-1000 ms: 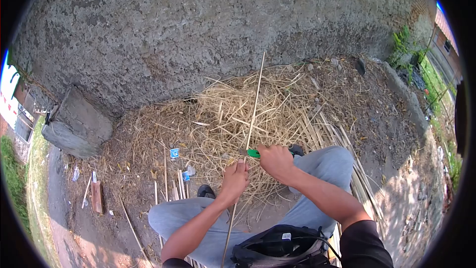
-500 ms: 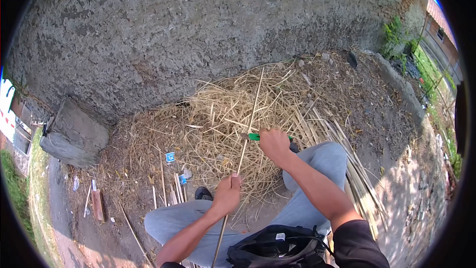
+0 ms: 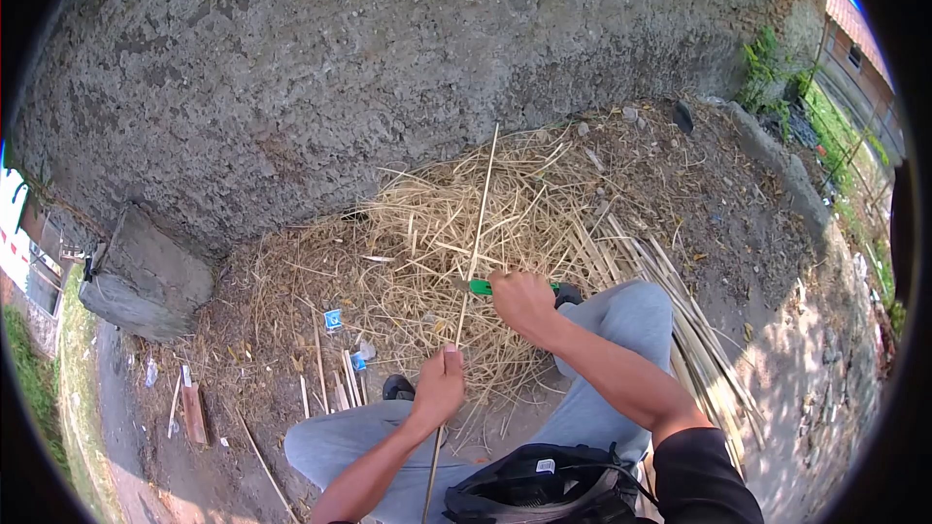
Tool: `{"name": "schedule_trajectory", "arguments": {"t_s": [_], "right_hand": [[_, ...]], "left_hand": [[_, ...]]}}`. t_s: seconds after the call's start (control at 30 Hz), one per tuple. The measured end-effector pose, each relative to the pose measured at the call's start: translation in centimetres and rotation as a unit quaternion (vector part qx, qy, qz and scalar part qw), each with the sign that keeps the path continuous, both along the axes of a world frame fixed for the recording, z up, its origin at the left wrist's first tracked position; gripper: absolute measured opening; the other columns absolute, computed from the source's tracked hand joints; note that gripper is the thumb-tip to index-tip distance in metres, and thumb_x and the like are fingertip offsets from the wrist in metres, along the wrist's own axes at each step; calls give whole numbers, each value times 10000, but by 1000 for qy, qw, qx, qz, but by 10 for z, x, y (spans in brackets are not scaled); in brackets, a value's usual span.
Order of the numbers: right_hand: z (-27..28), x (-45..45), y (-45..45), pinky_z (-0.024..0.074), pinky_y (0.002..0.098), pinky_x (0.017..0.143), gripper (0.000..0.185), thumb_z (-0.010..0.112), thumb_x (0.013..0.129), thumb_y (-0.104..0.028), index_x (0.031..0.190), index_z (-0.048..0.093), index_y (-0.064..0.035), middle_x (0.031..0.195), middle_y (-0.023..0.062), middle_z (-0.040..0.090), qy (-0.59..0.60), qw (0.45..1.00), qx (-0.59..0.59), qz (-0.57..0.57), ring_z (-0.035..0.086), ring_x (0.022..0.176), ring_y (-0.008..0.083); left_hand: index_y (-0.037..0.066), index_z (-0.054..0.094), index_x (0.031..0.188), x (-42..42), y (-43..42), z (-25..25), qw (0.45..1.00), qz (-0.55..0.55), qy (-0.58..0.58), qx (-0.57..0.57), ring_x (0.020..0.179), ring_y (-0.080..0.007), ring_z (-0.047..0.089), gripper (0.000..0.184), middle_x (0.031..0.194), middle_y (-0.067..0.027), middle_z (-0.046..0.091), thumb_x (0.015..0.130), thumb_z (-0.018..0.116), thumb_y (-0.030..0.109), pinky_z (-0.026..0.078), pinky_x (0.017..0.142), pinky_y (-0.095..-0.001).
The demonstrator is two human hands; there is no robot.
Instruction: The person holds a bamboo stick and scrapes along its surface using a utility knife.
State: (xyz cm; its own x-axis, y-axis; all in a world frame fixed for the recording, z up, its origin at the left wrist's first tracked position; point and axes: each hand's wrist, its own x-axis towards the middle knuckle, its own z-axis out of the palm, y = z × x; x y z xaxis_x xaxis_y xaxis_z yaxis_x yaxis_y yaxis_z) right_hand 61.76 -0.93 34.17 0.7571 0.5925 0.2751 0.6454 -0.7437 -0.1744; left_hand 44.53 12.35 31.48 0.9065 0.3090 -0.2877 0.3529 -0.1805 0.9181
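Your left grip grasps a long, thin, pale wooden strip above tangled straw-coloured shavings; your right grip is clenched around a green-handled knife, blade across the strip.

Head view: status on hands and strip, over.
Left hand gripping the long strip. Right hand gripping a green-handled knife, blade at the strip. Shavings heaped below; no obstruction visible.

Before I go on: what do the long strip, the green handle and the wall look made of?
Long strip: probably bamboo or split wood, unvarnished, judging by its pale tan colour and straight, slender shape.
Green handle: likely plastic, given its even, vivid green.
Wall: seemingly cement or plaster, matte grey, with a rough, pitted surface.
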Motion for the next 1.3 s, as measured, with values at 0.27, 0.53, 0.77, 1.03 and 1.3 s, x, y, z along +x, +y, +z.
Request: {"name": "schedule_trajectory", "arguments": {"t_s": [0.27,0.53,0.77,1.03,1.3], "right_hand": [[17,18,-9,550,425,577,131,542,848,-88,831,654,-24,756,170,684,42,999,-20,-22,701,721,316],[1,38,-15,547,441,609,146,569,822,-99,760,672,-17,747,197,673,58,996,-31,-62,690,696,337],[-4,56,-18,554,447,621,118,588,802,-85,782,691,-33,788,179,685,63,989,35,-129,697,748,340],[-11,60,-29,563,435,630,114,591,795,-71,790,693,-18,806,184,684,103,990,-15,-99,698,764,346],[-41,78,-55,559,438,720,139,577,831,-79,894,678,-8,915,206,681,146,970,-18,-194,689,837,350]], "left_hand": [[85,457,782,-5,-7,15,1000,-1,8,5,502,-65,310,381,610,43,353,1043,351,342,286,447,-252],[100,435,781,-16,8,-6,998,-55,-5,35,494,-60,306,358,598,51,336,1040,359,336,274,448,-253],[90,429,794,-45,-2,28,997,-73,11,-7,496,-59,309,363,600,52,334,1042,356,344,281,450,-252],[54,468,912,-120,6,76,984,-17,141,-111,465,-68,278,326,601,22,329,1051,344,321,263,420,-237],[80,546,824,-226,33,108,960,-96,235,121,596,-231,525,389,645,-59,533,997,410,401,398,551,-402]]}}
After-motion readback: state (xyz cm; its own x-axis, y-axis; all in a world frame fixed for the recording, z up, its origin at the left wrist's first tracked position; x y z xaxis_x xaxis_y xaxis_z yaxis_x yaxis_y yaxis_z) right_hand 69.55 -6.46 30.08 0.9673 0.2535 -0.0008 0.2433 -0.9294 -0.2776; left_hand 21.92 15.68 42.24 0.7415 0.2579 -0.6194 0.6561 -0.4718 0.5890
